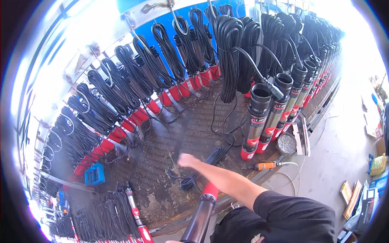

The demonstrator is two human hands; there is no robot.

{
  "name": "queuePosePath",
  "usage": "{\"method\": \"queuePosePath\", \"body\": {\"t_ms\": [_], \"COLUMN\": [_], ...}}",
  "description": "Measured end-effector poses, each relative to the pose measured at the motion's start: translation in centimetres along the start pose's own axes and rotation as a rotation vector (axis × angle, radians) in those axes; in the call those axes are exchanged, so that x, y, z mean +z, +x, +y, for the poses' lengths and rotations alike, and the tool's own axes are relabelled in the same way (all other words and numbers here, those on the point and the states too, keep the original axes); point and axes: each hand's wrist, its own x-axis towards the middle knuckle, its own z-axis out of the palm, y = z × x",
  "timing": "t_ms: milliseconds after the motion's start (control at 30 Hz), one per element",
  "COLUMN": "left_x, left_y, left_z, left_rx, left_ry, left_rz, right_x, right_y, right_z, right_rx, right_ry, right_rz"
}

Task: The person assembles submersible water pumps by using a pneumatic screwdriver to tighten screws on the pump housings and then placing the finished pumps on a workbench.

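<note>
A silver, tube-shaped submersible pump (199,218) with a red end slants over the bench's near edge. At the lower rim a sliver of my left hand (174,241) shows against the pump's lower part, gripping it; most of that hand is cut off. My right hand (189,160) is closed above the bench, beyond the red end. Whatever its fingers hold, if anything, cannot be made out. Just below and right of that hand lies a bundle of black cable (212,159), partly covered by my right forearm.
Upright pumps (256,121) with hanging cable coils (229,52) line the right and back of the worn bench (162,152). More stand along the left, near a blue plastic box (94,174). An orange tool (266,166) and a round dish (287,143) lie at the right edge.
</note>
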Motion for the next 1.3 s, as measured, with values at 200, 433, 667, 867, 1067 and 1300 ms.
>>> {"method": "queuePosePath", "body": {"t_ms": [200, 433, 667, 867, 1067, 1300], "left_x": [-2.5, -7.0, -8.7, -2.6, 5.5, 9.8], "left_y": [-6.8, -10.1, -13.6, -9.7, 0.5, 4.0], "left_z": [5.7, 5.7, 7.3, 5.4, 2.2, 0.1], "left_rx": [0.02, 0.105, 0.131, 0.012, -0.37, -0.291], "left_ry": [0.045, -0.033, 0.062, 0.269, 0.472, 0.369], "left_rz": [0.141, 0.368, 0.544, 0.599, -0.007, -0.236], "right_x": [5.5, 5.8, 11.0, 9.2, 10.3, 5.8], "right_y": [-12.4, -20.8, -22.7, -22.7, -24.2, -32.0], "right_z": [-2.3, -1.2, 3.3, -1.5, 0.5, 1.2], "right_rx": [-0.105, -0.836, -0.053, 1.138, 0.906, 0.939], "right_ry": [0.5, 0.44, 0.485, 2.168, 2.284, 2.188], "right_rz": [-0.123, -0.075, 0.646, -0.054, -0.241, -0.364]}}
